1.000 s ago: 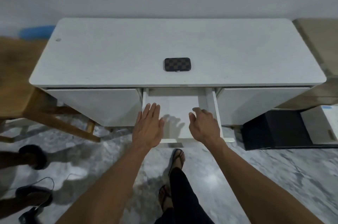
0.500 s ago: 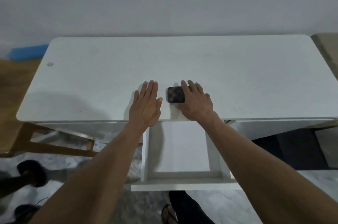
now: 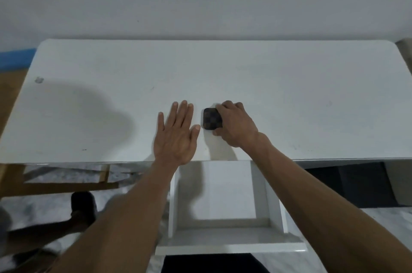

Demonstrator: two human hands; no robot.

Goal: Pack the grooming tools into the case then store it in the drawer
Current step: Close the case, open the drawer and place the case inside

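Since a moment ago, fingers that lay flat have curled around the case. Left to right: my left hand (image 3: 177,136) rests flat on the tabletop (image 3: 289,98), fingers apart, near its front edge; my right hand (image 3: 236,126) is clamped on the checkered case (image 3: 211,118) just beside it. Below the front edge, the drawer (image 3: 229,247) stands open.

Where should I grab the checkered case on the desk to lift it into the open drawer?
Pinch the checkered case across its near and far long edges, coming from above on its right end, as the right hand does now. It lies flat and thin on the desk, so only its edges offer grip.
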